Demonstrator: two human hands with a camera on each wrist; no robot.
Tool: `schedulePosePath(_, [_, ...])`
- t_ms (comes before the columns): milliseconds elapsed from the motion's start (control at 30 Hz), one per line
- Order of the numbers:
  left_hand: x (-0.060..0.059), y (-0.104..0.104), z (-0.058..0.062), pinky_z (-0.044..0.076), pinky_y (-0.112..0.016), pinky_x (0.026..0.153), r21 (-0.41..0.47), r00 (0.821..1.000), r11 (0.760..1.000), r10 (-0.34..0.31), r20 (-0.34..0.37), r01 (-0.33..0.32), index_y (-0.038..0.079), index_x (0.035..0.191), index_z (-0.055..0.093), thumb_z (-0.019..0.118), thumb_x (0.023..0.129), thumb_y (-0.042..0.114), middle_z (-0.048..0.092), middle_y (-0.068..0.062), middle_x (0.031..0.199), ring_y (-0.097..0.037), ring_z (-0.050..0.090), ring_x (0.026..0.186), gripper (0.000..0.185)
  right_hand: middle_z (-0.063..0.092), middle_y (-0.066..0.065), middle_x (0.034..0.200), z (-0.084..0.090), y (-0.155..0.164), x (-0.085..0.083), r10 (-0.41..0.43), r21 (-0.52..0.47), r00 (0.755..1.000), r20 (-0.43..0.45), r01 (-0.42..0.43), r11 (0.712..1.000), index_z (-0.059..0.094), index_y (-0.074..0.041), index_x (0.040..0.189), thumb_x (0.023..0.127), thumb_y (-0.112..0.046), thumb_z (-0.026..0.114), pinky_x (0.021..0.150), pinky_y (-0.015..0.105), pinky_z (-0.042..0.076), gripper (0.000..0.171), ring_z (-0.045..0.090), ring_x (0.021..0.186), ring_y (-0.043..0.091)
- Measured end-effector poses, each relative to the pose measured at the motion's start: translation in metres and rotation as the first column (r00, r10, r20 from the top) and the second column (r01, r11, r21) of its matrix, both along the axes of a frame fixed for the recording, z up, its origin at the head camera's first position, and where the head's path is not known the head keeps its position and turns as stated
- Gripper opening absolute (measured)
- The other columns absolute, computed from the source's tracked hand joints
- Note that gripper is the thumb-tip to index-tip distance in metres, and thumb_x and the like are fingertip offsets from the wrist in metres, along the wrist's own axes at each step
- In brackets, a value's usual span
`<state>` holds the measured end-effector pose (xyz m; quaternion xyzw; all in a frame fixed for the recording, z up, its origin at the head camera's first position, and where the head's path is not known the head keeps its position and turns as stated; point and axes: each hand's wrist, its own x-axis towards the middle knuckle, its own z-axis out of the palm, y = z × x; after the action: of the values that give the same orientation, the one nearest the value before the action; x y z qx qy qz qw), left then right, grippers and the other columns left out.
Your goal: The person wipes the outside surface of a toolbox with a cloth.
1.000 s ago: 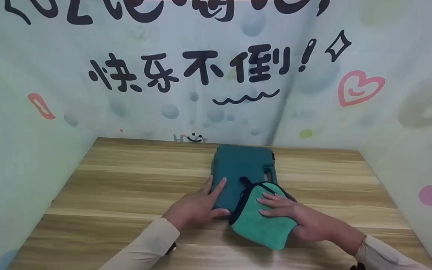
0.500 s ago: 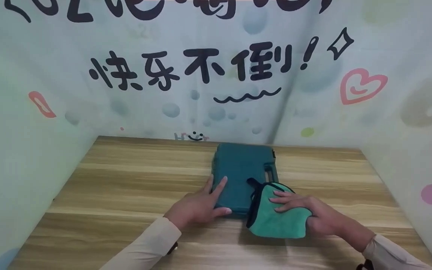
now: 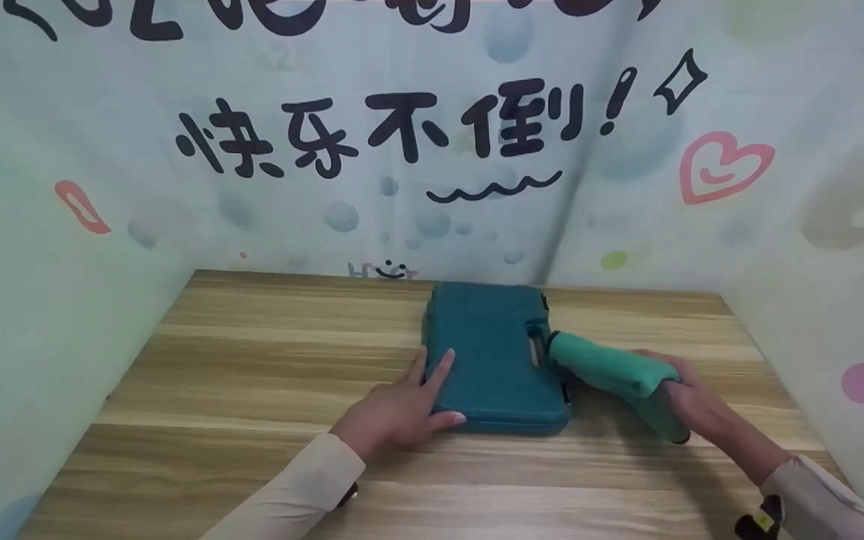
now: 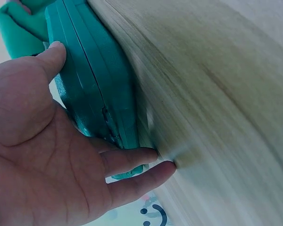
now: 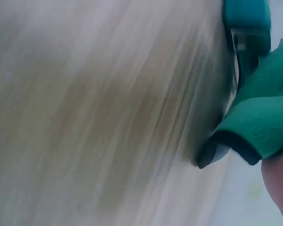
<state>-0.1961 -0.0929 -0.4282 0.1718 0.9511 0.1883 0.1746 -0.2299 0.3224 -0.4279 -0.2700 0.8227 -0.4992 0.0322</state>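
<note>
A teal hard plastic carry case (image 3: 488,356) with a handle lies flat on the wooden table. My left hand (image 3: 394,411) rests at its near left corner, fingers spread and thumb along the front edge. In the left wrist view the thumb touches the case's side (image 4: 92,70) and the fingertips reach the tabletop. Right of the case, my right hand (image 3: 702,405) grips a green soft pouch (image 3: 612,364) with black trim. The pouch is folded over and tilted, its far end right beside the case handle. Part of my right hand is hidden behind it.
The wooden tabletop (image 3: 267,352) runs back to a printed cloth backdrop (image 3: 304,232) with black lettering. Pale side walls (image 3: 42,322) stand to the left and right of the table.
My right hand has moved right with the green pouch, off the case's near right corner, turning and folding the pouch over. My left hand stays at the case's left side.
</note>
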Motion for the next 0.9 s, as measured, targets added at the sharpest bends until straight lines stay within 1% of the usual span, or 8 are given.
schedulePosePath(100, [0.000, 0.000, 0.000, 0.037, -0.059, 0.107, 0.002, 1.000, 1.000, -0.001, 0.004, 0.001, 0.029, 0.165, 0.000, 0.052, 0.095, 0.068, 0.000, -0.017, 0.168, -0.043, 0.043, 0.137, 0.095, 0.059, 0.004, 0.131, 0.007, 0.019, -0.004, -0.164, -0.068, 0.974, 0.158, 0.176, 0.982, 0.053, 0.004, 0.139, 0.107, -0.004, 0.034, 0.095, 0.026, 0.043, 0.038, 0.054, 0.119, 0.016])
schedulePosePath(267, [0.000, 0.000, 0.000, 0.040, -0.058, 0.105, 0.003, 1.000, 1.000, 0.003, 0.004, -0.003, 0.029, 0.165, 0.001, 0.052, 0.095, 0.068, 0.001, -0.017, 0.168, -0.044, 0.043, 0.137, 0.095, 0.037, 0.008, 0.145, 0.019, 0.041, -0.015, -0.356, -0.155, 0.849, 0.390, 0.442, 0.884, 0.037, -0.012, 0.146, 0.108, -0.036, 0.049, 0.103, 0.038, 0.034, 0.046, 0.036, 0.130, 0.023])
schedulePosePath(367, [0.000, 0.000, 0.000, 0.041, -0.057, 0.104, -0.001, 1.000, 1.000, 0.003, 0.006, -0.003, 0.029, 0.165, 0.001, 0.052, 0.095, 0.068, 0.001, -0.017, 0.168, -0.044, 0.044, 0.136, 0.095, 0.040, 0.013, 0.142, 0.023, 0.050, -0.022, -0.472, -0.120, 0.840, 0.269, 0.515, 0.849, 0.042, -0.008, 0.139, 0.107, -0.046, 0.047, 0.101, 0.044, 0.036, 0.051, 0.039, 0.125, 0.025])
schedulePosePath(467, [-0.001, 0.000, 0.000, 0.039, -0.058, 0.106, 0.001, 1.000, 1.000, 0.006, 0.015, -0.006, 0.029, 0.165, 0.001, 0.052, 0.095, 0.068, 0.001, -0.017, 0.168, -0.044, 0.043, 0.137, 0.094, 0.050, 0.022, 0.130, 0.021, 0.057, -0.031, -0.548, 0.006, 0.836, -0.031, 0.548, 0.836, 0.047, 0.004, 0.132, 0.109, -0.035, 0.043, 0.093, 0.057, 0.038, 0.046, 0.047, 0.114, 0.031])
schedulePosePath(567, [-0.001, 0.000, 0.000, 0.037, -0.059, 0.107, 0.008, 1.000, 1.000, 0.002, 0.019, -0.002, 0.029, 0.165, 0.000, 0.052, 0.096, 0.067, 0.001, -0.018, 0.168, -0.044, 0.044, 0.136, 0.094, 0.053, 0.033, 0.129, 0.011, 0.062, -0.039, -0.467, 0.146, 0.819, -0.333, 0.534, 0.833, 0.045, 0.008, 0.141, 0.106, -0.008, 0.046, 0.089, 0.065, 0.039, 0.039, 0.051, 0.114, 0.046])
schedulePosePath(633, [-0.001, -0.001, 0.000, 0.039, -0.058, 0.106, 0.015, 1.000, 1.000, -0.001, 0.019, 0.001, 0.028, 0.165, 0.000, 0.052, 0.097, 0.066, 0.000, -0.019, 0.168, -0.043, 0.048, 0.133, 0.094, 0.050, 0.038, 0.132, 0.001, 0.062, -0.042, -0.342, 0.259, 0.824, -0.451, 0.488, 0.834, 0.041, 0.006, 0.148, 0.098, 0.005, 0.051, 0.090, 0.070, 0.038, 0.051, 0.050, 0.115, 0.055])
schedulePosePath(733, [-0.001, -0.001, 0.000, 0.041, -0.057, 0.104, 0.017, 1.000, 1.000, -0.007, 0.017, 0.006, 0.027, 0.165, -0.001, 0.052, 0.098, 0.064, 0.000, -0.019, 0.168, -0.042, 0.052, 0.129, 0.093, 0.044, 0.039, 0.141, -0.017, 0.057, -0.042, -0.145, 0.456, 0.866, -0.480, 0.386, 0.802, 0.038, 0.008, 0.150, 0.090, 0.011, 0.055, 0.096, 0.071, 0.036, 0.063, 0.046, 0.122, 0.060])
schedulePosePath(900, [0.000, 0.000, 0.002, 0.042, -0.056, 0.103, 0.015, 1.000, 1.000, -0.005, 0.025, 0.005, 0.029, 0.165, -0.001, 0.051, 0.097, 0.066, -0.001, -0.018, 0.168, -0.043, 0.051, 0.131, 0.093, 0.042, 0.040, 0.144, -0.036, 0.040, -0.032, 0.026, 0.671, 0.909, -0.416, 0.288, 0.683, 0.043, 0.016, 0.144, 0.091, 0.003, 0.060, 0.101, 0.065, 0.038, 0.058, 0.043, 0.129, 0.056])
